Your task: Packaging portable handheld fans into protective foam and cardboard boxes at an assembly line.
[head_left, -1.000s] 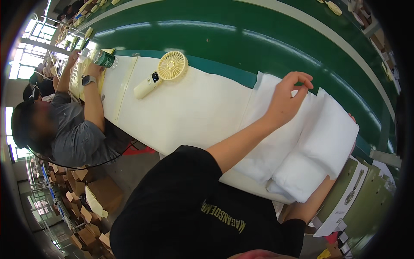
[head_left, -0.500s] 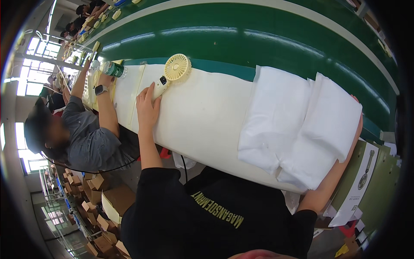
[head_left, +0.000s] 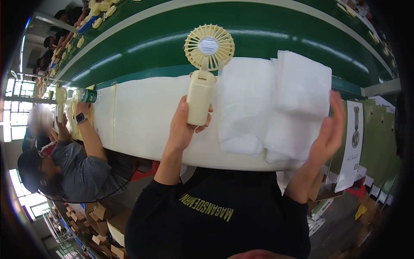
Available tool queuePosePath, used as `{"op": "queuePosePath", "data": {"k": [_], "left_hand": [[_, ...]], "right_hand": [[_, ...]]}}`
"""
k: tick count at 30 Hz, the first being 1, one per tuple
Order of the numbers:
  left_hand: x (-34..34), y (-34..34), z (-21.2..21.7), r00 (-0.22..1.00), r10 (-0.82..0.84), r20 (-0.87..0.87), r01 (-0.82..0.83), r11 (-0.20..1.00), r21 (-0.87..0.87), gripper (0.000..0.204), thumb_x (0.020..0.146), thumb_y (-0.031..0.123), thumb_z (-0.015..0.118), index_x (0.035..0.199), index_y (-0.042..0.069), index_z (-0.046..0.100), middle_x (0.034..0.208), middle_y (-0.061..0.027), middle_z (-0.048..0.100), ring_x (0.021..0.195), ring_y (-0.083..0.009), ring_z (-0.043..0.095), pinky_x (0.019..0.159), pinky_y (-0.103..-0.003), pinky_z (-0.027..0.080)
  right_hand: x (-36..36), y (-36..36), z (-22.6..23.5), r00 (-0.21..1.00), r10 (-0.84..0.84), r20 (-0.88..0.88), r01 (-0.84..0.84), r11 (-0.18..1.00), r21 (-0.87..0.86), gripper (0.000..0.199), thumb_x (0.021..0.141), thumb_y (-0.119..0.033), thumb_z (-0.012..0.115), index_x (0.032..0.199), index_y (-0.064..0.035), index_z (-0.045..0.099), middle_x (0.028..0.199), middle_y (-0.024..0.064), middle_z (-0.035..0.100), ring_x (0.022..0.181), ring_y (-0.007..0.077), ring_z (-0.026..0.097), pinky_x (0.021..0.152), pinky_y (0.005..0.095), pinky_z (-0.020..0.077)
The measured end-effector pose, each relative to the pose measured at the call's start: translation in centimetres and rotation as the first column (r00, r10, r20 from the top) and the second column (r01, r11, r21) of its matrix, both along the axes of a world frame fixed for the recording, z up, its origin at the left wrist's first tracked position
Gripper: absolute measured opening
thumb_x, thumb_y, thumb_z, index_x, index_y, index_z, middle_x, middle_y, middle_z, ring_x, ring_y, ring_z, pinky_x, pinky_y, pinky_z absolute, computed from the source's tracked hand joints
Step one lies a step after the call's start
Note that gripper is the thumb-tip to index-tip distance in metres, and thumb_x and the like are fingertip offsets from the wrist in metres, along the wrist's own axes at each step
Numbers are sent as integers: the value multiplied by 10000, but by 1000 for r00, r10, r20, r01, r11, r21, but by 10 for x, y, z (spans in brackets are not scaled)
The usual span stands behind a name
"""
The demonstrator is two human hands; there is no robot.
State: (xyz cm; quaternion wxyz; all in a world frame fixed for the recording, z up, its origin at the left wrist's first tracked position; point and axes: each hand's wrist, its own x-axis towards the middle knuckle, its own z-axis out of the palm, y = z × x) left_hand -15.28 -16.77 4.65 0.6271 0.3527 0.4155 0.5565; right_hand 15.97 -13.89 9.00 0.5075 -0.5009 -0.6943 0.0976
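A co-worker (head_left: pixel 64 168) leans over the white bench (head_left: pixel 142 121) at left. The left hand (head_left: pixel 183 125) wraps its fingers around a cream handheld fan (head_left: pixel 202 82), best kept upright; the right hand (head_left: pixel 330 129), fingers spread, should steady the white cloth stack (head_left: pixel 276 99).
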Motion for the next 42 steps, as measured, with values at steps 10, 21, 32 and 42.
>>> {"op": "queuePosePath", "data": {"k": [10, 21, 32, 42], "left_hand": [[73, -26, -12, 486, -448, -751, 837, 486, 252, 205, 831, 189, 674, 933, 52, 560, 1007, -69, 596, 781, -239, 573, 643, -326, 474], [75, 12, -15, 228, -32, -973, 790, 591, 166, 155, 784, 155, 695, 813, 73, 566, 813, -46, 525, 812, -232, 532, 659, -328, 466], [80, -4, -10, 750, -503, -430, 525, 848, -75, 100, 912, 103, 541, 931, 19, 594, 818, -18, 611, 707, -122, 551, 648, -280, 455], [71, 12, 5, 980, 11, 200, 61, 934, -351, 149, 972, 114, 454, 1015, 45, 579, 787, 19, 564, 653, -45, 497, 577, -199, 416]], "right_hand": [[-32, -68, -26, 561, 38, -827, -378, 900, -215, 678, 935, -463, 480, 1362, 4, 237, 1108, 217, 497, 810, 212, 558, 636, 333, 483], [0, -129, -76, -229, -65, -971, -749, 649, 133, 722, 920, -599, 387, 1277, 27, 339, 1088, 195, 461, 688, 207, 517, 376, 294, 436], [-41, -127, -70, -13, -157, -987, -920, 388, -50, 796, 786, -463, 710, 1304, 25, 353, 1103, 217, 530, 642, 214, 567, 436, 284, 462], [-37, -106, -84, -74, -135, -988, -920, 391, 16, 768, 786, -426, 725, 1311, 9, 371, 1106, 212, 541, 778, 246, 599, 513, 288, 492]]}}
